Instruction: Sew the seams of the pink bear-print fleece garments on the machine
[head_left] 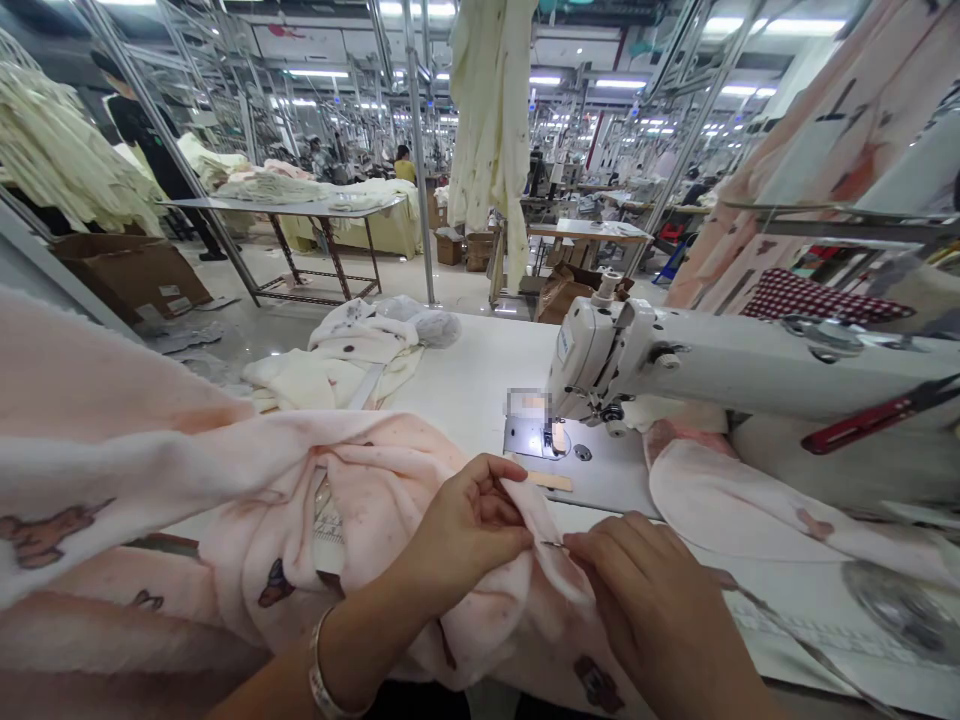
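Pale pink plush fabric (390, 470) with printed bear figures lies heaped across my lap and the table's front edge. My left hand (480, 520), a bracelet on its wrist, is closed on a folded edge of it. Close by on the right, my right hand (652, 590) is pinched with its fingertips at the same edge. A thin, dark metal tip (553, 544) sticks out from those fingertips and touches the fabric; the rest is hidden in the hand. Just beyond both hands stands a white sewing machine (600, 370), its lit needle area (553, 440) apart from the fabric.
Cream and white cloth pieces (352, 345) lie at the table's back left. Pink cut pieces (750, 490) rest right of the machine, and red-handled snips (877, 415) sit on its arm. Cream fabric (491, 120) hangs ahead. A cardboard box (127, 275) stands on the floor left.
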